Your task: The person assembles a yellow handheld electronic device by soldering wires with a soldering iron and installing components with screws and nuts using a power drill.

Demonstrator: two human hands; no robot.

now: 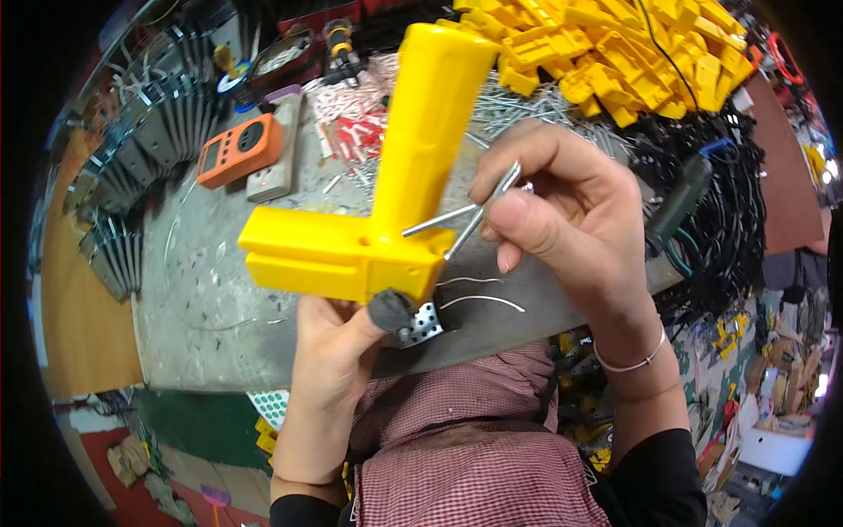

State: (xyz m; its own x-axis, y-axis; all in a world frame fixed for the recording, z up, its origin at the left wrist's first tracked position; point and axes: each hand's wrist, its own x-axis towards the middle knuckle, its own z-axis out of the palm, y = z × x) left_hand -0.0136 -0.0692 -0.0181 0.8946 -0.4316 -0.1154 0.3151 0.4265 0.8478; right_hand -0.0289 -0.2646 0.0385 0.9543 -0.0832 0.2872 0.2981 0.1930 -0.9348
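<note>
My left hand grips a yellow plastic housing from below. A thick handle-like part of it points up, and a shorter blocky arm reaches to the left. A dark cover sits over my left thumb tip. Between the thumb and fingers of my right hand are a few long silver screws, pinched together. The ends of two of them lie at the housing's lower right side, close to or touching it; whether either is in a hole I cannot tell.
An orange multimeter rests at the left, by a pale power strip. Loose screws and red and white small parts lie behind the housing. Yellow shells are heaped at the back right, above black cables. Dark metal plates line the left.
</note>
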